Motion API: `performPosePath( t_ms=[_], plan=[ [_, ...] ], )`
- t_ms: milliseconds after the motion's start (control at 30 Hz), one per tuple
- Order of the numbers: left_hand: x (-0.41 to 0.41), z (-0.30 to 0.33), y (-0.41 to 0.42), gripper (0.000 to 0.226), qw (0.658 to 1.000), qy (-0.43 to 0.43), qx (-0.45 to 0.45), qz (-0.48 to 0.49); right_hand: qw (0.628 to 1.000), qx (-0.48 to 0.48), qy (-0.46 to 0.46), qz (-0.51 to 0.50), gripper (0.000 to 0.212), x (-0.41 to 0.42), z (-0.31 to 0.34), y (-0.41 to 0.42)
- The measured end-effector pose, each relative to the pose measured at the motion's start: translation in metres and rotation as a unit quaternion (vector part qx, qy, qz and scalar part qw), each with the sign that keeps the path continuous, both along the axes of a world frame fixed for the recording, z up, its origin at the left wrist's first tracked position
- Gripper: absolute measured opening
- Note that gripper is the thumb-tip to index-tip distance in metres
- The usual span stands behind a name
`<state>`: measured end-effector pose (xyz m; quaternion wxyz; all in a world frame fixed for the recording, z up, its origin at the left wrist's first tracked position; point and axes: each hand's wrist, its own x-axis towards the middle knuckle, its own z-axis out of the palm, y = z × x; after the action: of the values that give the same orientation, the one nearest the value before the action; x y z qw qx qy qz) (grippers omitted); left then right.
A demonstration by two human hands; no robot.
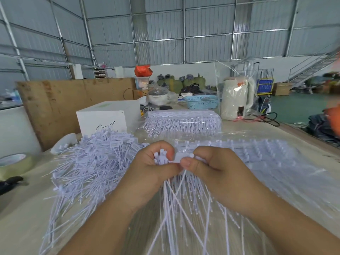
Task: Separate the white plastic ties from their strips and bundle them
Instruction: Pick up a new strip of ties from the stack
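Centre of the frame: left hand (147,173) curled round a bunch of white ties (161,159), heads poking up above the fingers (165,150), tails fanning down toward the bottom edge. Right hand (211,166) just beside, thumb and fingers pinching a flat white tab, probably a tie head. Loose pile of ties (95,162) at centre left on the worktop (22,214). Unseparated strips (266,153) on clear plastic at right. Wrapped pack of strips (184,120) behind.

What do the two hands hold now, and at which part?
The left hand grips a bunch of white ties just below their heads. The right hand pinches the flat tag of one tie between thumb and fingers.
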<state>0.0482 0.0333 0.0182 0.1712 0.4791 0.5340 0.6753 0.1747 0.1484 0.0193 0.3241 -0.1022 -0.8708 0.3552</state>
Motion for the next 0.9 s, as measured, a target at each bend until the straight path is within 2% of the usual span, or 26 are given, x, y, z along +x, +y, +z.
performPosePath(
  t_ms=[100,233,400,467,533,600,733,900],
  plan=[
    [0.006,-0.002,0.006,0.045,0.998,-0.026,0.02,0.056,0.995,0.049,0.02,-0.079,0.046,-0.004,-0.002,-0.009],
    [0.01,-0.004,0.009,0.041,0.996,-0.037,0.009,0.085,0.987,0.092,0.038,-0.127,0.044,-0.007,-0.004,-0.014],
    [0.0,-0.003,0.006,0.04,0.98,-0.043,-0.015,0.194,0.971,0.077,0.113,-0.197,0.045,-0.002,0.001,0.0],
    [-0.009,0.0,-0.001,0.04,0.985,-0.024,-0.039,0.164,0.983,0.057,0.111,-0.132,0.046,0.003,0.003,0.009],
    [-0.01,0.003,-0.005,0.033,0.993,0.012,-0.064,0.095,0.999,0.027,0.04,-0.018,0.033,0.003,-0.002,0.011],
    [-0.005,0.002,-0.005,0.024,0.996,0.048,-0.07,0.036,0.997,0.025,-0.037,0.055,0.018,0.001,-0.009,0.011],
    [-0.003,0.005,-0.01,0.029,0.993,0.068,-0.063,-0.075,0.992,0.002,-0.073,0.103,0.047,0.001,-0.011,0.009],
    [-0.008,0.007,-0.014,0.024,0.984,0.09,-0.097,-0.12,0.99,0.058,-0.093,0.093,0.061,0.005,-0.005,0.003]
  ],
)
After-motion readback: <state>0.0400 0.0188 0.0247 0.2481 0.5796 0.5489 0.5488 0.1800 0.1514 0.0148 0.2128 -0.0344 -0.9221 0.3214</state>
